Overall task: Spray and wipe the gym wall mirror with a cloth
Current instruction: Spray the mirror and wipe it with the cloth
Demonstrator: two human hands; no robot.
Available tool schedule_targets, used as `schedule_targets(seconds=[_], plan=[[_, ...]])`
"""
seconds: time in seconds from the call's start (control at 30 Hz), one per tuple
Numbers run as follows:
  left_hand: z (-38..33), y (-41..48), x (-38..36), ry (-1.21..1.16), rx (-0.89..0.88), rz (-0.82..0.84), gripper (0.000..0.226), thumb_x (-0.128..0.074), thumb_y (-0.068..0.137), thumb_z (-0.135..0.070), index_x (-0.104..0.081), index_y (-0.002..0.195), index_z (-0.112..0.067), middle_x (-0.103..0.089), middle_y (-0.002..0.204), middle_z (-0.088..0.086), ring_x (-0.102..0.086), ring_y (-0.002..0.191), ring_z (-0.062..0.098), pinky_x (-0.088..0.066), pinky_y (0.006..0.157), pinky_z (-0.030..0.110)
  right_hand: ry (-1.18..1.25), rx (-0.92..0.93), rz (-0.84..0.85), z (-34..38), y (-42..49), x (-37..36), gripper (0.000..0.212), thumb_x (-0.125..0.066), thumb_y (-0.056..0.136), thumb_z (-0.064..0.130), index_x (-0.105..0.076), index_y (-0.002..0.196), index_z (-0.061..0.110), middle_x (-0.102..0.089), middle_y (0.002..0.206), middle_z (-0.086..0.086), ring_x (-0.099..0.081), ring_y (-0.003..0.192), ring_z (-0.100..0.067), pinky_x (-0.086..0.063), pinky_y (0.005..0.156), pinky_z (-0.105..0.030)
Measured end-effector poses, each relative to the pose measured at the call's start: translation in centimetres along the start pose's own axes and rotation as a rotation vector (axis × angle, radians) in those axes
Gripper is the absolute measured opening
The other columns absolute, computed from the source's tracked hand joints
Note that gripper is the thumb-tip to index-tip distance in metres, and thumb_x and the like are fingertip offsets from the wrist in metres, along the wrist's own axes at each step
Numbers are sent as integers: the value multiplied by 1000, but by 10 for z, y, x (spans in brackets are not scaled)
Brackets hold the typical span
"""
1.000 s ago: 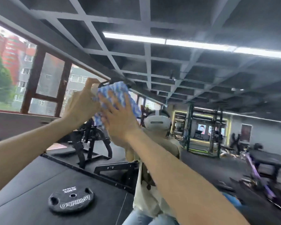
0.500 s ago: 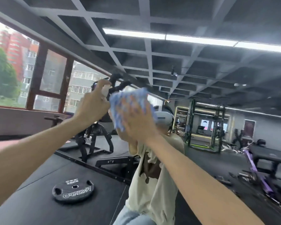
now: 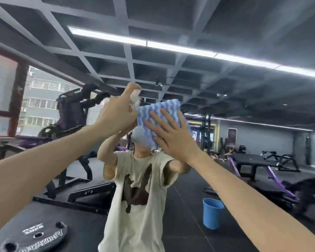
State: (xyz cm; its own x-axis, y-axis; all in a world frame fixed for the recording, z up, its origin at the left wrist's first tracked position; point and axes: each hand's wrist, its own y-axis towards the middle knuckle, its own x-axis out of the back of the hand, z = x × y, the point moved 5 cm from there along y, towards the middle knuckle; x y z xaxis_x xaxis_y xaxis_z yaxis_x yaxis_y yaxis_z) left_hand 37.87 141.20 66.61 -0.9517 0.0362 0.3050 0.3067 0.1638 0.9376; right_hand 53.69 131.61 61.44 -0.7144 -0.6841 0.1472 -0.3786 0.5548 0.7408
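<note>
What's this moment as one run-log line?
left hand grips spray bottle | right hand presses blue-white cloth flat on mirror | step: wipe

Arms raised: left hand (image 3: 116, 115) grips bottle (image 3: 136, 95), right hand (image 3: 171, 136) spread flat.

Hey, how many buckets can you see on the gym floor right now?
1. A blue bucket stands on the floor at lower right, reflected in the mirror. More could be hidden behind the person's arms.

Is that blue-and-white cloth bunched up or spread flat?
Spread flat: the cloth shows as a smooth rectangle, pressed to the mirror under the right hand's straight fingers. Whether it is doubled over, cannot tell.
</note>
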Motion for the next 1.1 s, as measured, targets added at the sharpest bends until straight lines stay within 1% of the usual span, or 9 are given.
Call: schedule_targets(seconds=[0.07, 0.17, 0.23, 0.37, 0.43, 0.53, 0.63, 0.8, 1.1], plan=[[-13, 2, -8, -27, -22, -9, 41, -56, 92, -21, -38, 128, -30, -60, 69, -3, -58, 58, 18, -42, 51, 24, -12, -155, 5, -44, -18, 6, 49, -15, 106, 43, -24, 152, 30, -21, 161, 2, -9, 150, -23, -8, 117, -60], [-15, -6, -3, -33, -55, 20, 45, -54, 94, -14, -37, 133, -27, -60, 69, 1, -54, 47, 12, -38, 38, 11, 59, -1055, -82, -116, -70, 19, 60, -8, 99, 46, -9, 157, 29, -2, 164, 2, 7, 151, -22, -1, 117, -61], [-5, -12, 9, -20, -18, 39, 46, -54, 93, -14, -38, 134, -26, -59, 71, 2, -53, 46, 12, -39, 38, 15, 91, -1270, -108, -88, -74, 19, 64, -5, 97, 47, -8, 157, 25, 2, 165, -1, 7, 151, -27, 2, 117, -62], [22, -29, 22, 89, 42, 28, 55, -59, 86, -9, -36, 132, -29, -61, 75, 5, -56, 55, 16, -38, 49, 23, 59, -447, 7, 46, -53, -7, 54, -23, 103, 42, -24, 155, 26, -17, 163, -2, -9, 150, -31, 0, 118, -61], [36, -47, 20, 165, 77, 76, 59, -58, 84, -8, -33, 132, -32, -62, 75, 4, -58, 56, 19, -45, 53, 27, 55, -197, 77, 62, -60, -14, 51, -26, 103, 41, -31, 152, 29, -24, 161, 1, -14, 150, -29, -2, 119, -59], [54, -75, 19, 261, 92, 121, 57, -58, 85, -11, -31, 130, -33, -61, 69, 3, -58, 55, 24, -55, 61, 41, 66, -345, 51, 43, -54, -13, 53, -23, 102, 42, -28, 153, 29, -21, 162, 2, -9, 150, -25, -4, 117, -59], [65, -94, 28, 239, 117, 10, 45, -53, 92, -22, -32, 132, -27, -54, 62, -2, -55, 53, 21, -51, 58, 37, 104, -664, -3, 56, -28, -10, 56, -22, 102, 42, -18, 155, 27, -13, 163, -2, -6, 150, -30, 4, 116, -61], [95, -125, 42, 203, 249, -10, 61, -54, 81, -19, -25, 134, -30, -52, 72, 2, -50, 63, 21, -38, 58, 33, 174, -342, 18, 135, 28, -26, 57, -18, 98, 39, -31, 153, 27, -17, 163, -2, -6, 149, -29, 7, 116, -60], [150, -149, 68, 234, 368, -40, 73, -54, 81, 1, -28, 144, -25, -55, 65, 4, -46, 53, 16, -40, 51, 20, 230, -429, -69, 168, 53, -30, 59, -23, 96, 35, -28, 154, 26, -14, 163, -4, -9, 150, -32, 9, 116, -61]])
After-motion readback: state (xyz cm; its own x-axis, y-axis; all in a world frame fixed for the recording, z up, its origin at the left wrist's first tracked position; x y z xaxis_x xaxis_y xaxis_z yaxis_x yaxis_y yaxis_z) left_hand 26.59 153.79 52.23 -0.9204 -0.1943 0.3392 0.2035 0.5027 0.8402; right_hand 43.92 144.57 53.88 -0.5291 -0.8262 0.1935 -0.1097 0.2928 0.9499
